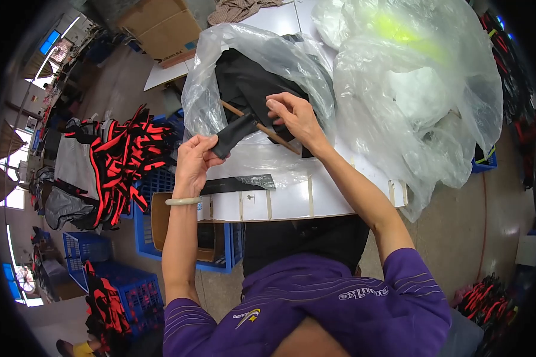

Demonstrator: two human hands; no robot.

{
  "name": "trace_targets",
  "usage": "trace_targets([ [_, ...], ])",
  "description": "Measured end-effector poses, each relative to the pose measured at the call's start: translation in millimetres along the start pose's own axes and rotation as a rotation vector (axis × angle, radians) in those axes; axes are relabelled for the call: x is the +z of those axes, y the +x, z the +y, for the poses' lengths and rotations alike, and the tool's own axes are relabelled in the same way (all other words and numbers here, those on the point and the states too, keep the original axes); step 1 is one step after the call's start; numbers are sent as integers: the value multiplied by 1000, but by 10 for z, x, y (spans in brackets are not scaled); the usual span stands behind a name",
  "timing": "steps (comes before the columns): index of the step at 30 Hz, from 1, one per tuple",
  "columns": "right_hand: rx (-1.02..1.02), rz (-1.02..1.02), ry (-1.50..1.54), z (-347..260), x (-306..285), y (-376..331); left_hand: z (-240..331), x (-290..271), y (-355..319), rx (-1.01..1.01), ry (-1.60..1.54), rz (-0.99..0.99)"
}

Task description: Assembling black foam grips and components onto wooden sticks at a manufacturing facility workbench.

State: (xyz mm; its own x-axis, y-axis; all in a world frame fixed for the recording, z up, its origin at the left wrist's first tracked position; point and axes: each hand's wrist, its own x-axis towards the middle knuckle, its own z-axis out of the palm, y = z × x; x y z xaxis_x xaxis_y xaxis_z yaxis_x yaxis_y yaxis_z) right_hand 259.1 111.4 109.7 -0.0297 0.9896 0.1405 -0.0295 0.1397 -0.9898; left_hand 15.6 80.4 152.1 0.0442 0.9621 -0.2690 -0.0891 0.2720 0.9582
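Over the white table point(292, 202), a black fabric piece point(232, 134) is pinched by the left hand point(193, 160) — a wooden stick point(262, 128) is gripped by the right hand point(295, 119), seemingly mid-push — the bagged black pile point(250, 83) looks undone.

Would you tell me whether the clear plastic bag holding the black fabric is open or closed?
Open: the clear plastic bag gapes toward the person, black fabric showing in its mouth, with the right hand at the opening.

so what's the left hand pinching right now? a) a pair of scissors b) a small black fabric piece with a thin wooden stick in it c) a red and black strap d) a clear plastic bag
b: the left hand pinches a small black fabric piece, and a thin wooden stick runs through it up to the right hand, just in front of the clear bag of black cloth.
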Motion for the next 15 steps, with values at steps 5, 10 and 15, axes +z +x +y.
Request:
trace_targets([
  [5, -216, 77, -320, -132, 10, -267, -123, 135, -33, -9, -189, -28],
  [10, -65, -17, 32, -229, -41, -422, -277, 338, -189, -26, -304, -86],
  [15, 100, -141, 331, -173, -206, -437, -434, 409, -266, -55, -398, -134],
])
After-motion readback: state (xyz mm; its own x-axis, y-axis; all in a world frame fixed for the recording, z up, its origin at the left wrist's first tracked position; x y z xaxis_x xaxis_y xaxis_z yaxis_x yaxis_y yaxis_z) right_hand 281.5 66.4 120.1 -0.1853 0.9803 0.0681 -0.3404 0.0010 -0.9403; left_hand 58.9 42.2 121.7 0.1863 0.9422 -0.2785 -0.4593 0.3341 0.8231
